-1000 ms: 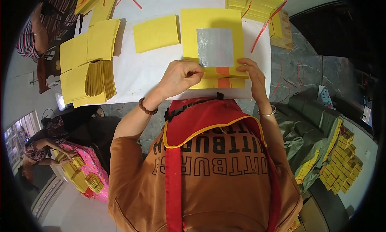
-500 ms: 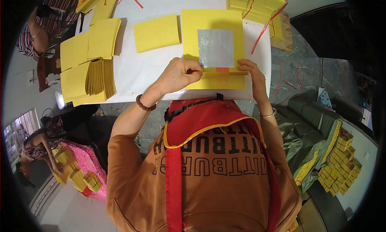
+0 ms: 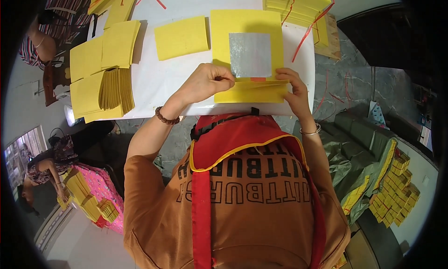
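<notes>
In front of me lies a yellow paper sheet (image 3: 247, 21) with a silver foil square (image 3: 250, 54) and a small red mark by its near side. Its near edge is lifted into a narrow flap. My left hand (image 3: 210, 81) pinches this flap at its left end. At the right end, my right hand (image 3: 295, 88) grips the flap between thumb and fingers. More yellow paper shows under the flap, on the near side. A folded yellow sheet (image 3: 182, 38) lies just left of the sheet.
Stacks of folded yellow paper (image 3: 86, 59) cover the left of the white table (image 3: 172, 84). Tied yellow bundles (image 3: 298, 7) with red string stand at the far right. At lower left another person (image 3: 49, 164) handles yellow paper. Piled yellow bundles (image 3: 394, 192) sit at right.
The near flap has risen and tilted further over. My right thumb has come up against its right end, and my left hand has shifted slightly. The other person's hands have moved left.
</notes>
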Demonstrator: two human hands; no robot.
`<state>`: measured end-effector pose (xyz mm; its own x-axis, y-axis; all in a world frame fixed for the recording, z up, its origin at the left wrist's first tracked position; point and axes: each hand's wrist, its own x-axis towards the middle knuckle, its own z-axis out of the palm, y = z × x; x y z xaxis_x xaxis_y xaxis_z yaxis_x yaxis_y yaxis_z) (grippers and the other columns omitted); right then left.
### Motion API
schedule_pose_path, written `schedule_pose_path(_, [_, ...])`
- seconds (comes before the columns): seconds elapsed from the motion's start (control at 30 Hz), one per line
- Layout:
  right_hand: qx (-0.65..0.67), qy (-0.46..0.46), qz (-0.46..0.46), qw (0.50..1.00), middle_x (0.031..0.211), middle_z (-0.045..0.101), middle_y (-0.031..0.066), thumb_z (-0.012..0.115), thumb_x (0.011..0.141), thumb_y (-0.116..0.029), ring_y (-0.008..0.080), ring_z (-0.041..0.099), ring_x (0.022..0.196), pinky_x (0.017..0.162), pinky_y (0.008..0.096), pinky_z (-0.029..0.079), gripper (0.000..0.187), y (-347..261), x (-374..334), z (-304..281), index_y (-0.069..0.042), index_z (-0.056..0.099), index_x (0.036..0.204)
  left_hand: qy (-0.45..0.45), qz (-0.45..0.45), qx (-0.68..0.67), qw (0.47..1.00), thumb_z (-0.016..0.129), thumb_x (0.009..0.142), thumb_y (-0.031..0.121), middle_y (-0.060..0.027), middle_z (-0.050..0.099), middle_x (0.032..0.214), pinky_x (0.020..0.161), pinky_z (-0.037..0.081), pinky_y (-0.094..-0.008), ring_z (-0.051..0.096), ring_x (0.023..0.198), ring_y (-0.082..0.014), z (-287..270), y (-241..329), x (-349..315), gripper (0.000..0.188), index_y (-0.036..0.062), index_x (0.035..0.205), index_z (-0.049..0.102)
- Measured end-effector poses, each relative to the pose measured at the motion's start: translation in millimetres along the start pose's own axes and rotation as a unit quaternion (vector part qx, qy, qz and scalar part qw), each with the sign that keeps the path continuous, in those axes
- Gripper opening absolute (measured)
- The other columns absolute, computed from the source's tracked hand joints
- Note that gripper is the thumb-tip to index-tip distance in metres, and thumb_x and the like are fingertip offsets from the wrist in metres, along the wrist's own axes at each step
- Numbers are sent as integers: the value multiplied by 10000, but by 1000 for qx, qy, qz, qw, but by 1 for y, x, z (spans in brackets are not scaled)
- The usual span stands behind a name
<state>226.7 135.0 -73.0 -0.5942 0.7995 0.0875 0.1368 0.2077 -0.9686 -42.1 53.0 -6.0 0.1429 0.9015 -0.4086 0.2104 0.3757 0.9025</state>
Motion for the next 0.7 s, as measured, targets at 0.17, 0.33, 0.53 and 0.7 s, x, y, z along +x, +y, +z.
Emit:
schedule_pose_path(0.17, [5,-1,-3,1000,1157,580,67,637,714,22,229,489,1136,973,327,375,317,1,0,0,-53,638,1022,-2,-2,0,1000,600,814,80,15,603,716,596,400,-200,495,657,-38,0,1,0,107,-15,809,649])
schedule_pose_path(0.33, [3,2,3,1000,1152,581,68,626,712,32,228,493,1132,972,325,377,313,0,0,1,-51,637,1014,0,6,8,1000,597,814,78,14,608,709,590,409,-205,502,651,-41,1,-2,0,110,-19,815,648])
schedule_pose_path(0.53, [-20,13,-7,1000,1114,594,70,618,754,0,220,510,1095,948,315,388,208,-1,2,1,-33,635,959,32,58,116,991,628,771,139,-80,634,763,671,466,-280,578,695,-176,17,2,-10,162,46,893,678])
schedule_pose_path(0.7, [4,25,29,999,1072,600,71,603,805,-26,198,521,1038,898,294,402,137,0,8,2,-19,632,939,34,327,506,797,646,743,186,-78,527,1156,799,440,-350,524,930,-247,24,10,-18,428,120,1164,601])
